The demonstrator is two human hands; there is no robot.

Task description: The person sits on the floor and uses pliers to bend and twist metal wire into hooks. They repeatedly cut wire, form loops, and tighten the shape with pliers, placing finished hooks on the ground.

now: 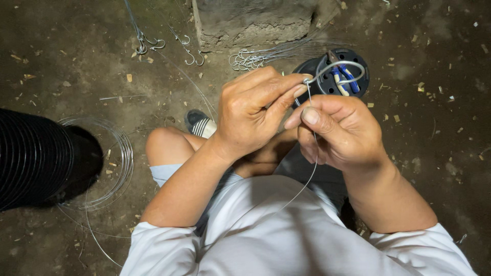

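Head view. The left hand [250, 110] pinches the near end of a curved metal hook [335, 69] between thumb and forefinger. The right hand [335, 133], fingers curled shut, grips a thin wire [313, 153] just below it. The hook arcs up and away to the right; the wire runs down toward the body. Both hands meet at the junction.
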